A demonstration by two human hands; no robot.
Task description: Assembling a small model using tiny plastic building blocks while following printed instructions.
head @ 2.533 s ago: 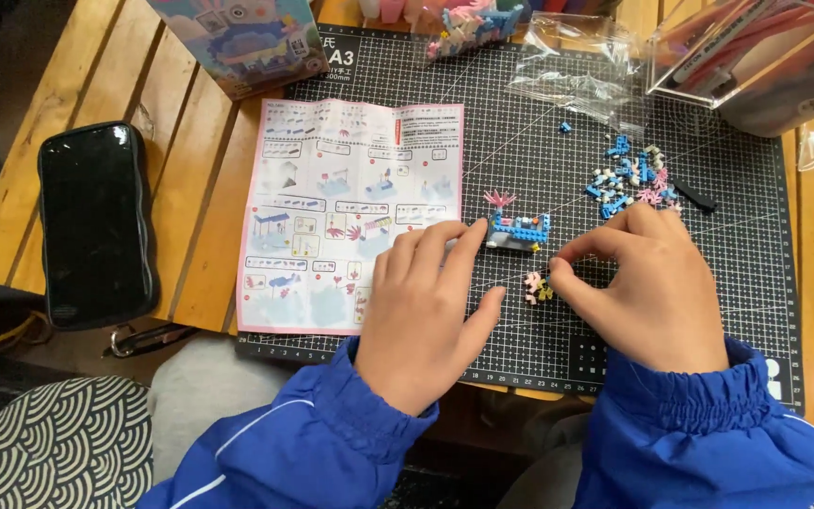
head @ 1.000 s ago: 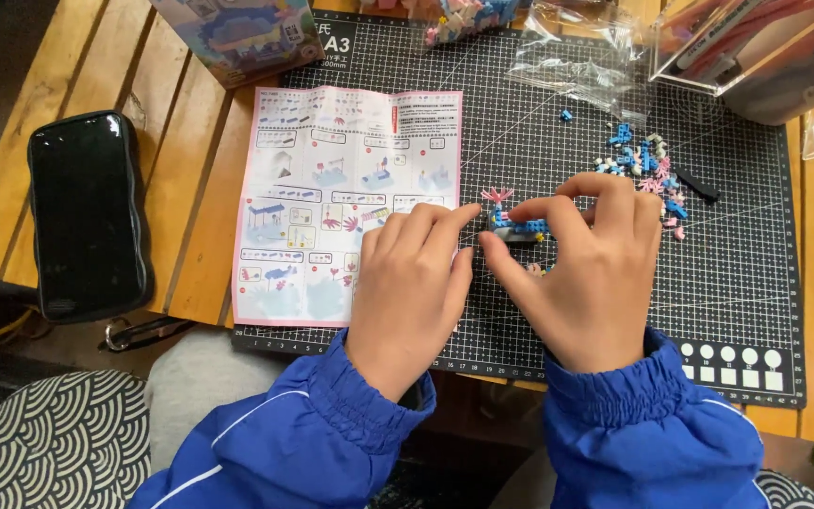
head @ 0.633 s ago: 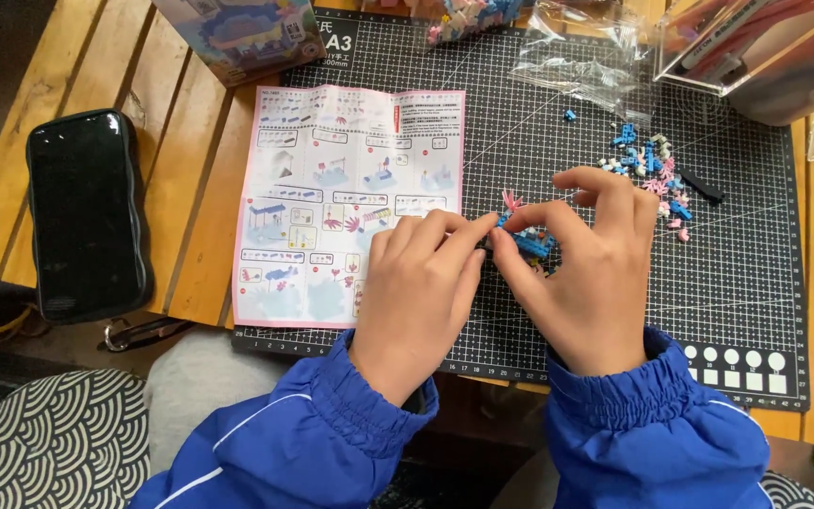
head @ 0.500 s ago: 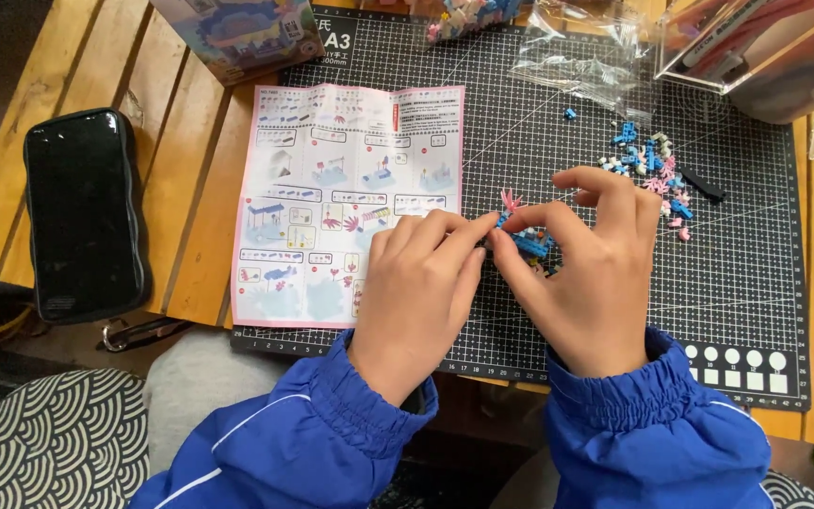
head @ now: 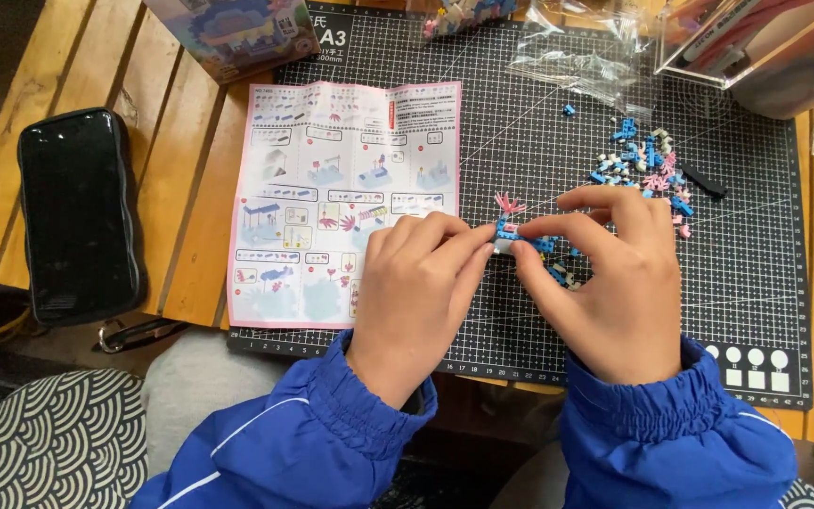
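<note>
Small brick model [head: 518,236] partly built, pinched between left hand [head: 416,292] and right hand [head: 614,283].
Beyond right fingertips, loose bricks [head: 647,170] still unplaced.

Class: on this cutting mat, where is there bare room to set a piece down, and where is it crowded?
Bare: the mat right of the right hand, below the loose bricks; also between the leaflet and those bricks. Crowded: the top edge, with bags and a box.
</note>
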